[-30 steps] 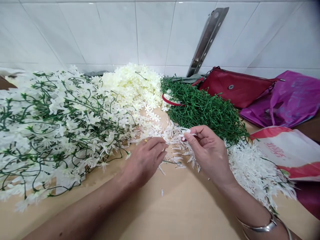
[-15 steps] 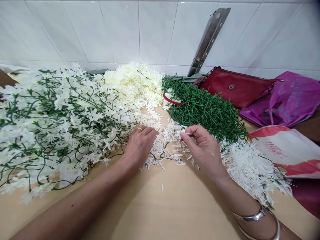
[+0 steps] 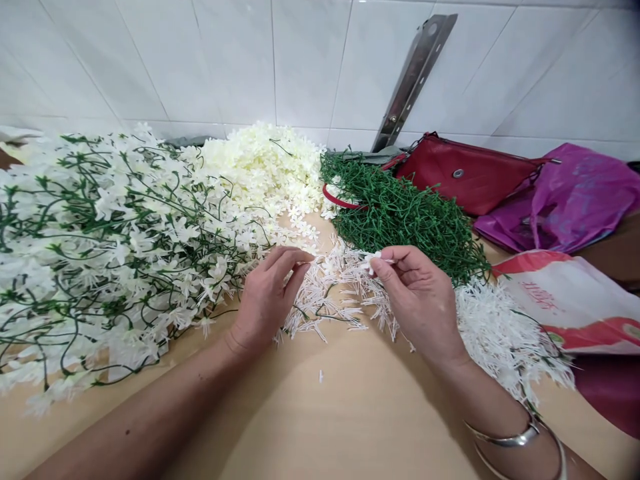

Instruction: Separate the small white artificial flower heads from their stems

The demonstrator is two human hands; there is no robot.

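My right hand (image 3: 420, 300) pinches a small white artificial flower (image 3: 373, 261) between thumb and fingertips, above scattered white stamens. Across from it, my left hand (image 3: 273, 290) has thumb and fingers drawn together in a pinch; whatever lies between the tips is too small to make out. Loose white stamens (image 3: 325, 310) cover the table between and beyond both hands. Left of my left hand spreads a big heap of white flowers on green stems (image 3: 150, 247). Behind the hands rises a pile of cream blossoms (image 3: 270, 163). Bare green stems (image 3: 400, 213) lie beyond my right hand.
A bundle of white stamens (image 3: 505, 333) rests beside my right forearm. Farther right are a red bag (image 3: 465, 170), a purple plastic bag (image 3: 580, 193) and a white-and-red packet (image 3: 570, 297). A metal bracket (image 3: 415, 80) stands against the tiled wall.
My left hand has drawn back slightly to the left and turned, so its thumb shows. My right hand has shifted a little right, and the white flower in its fingers is now plainer to see.
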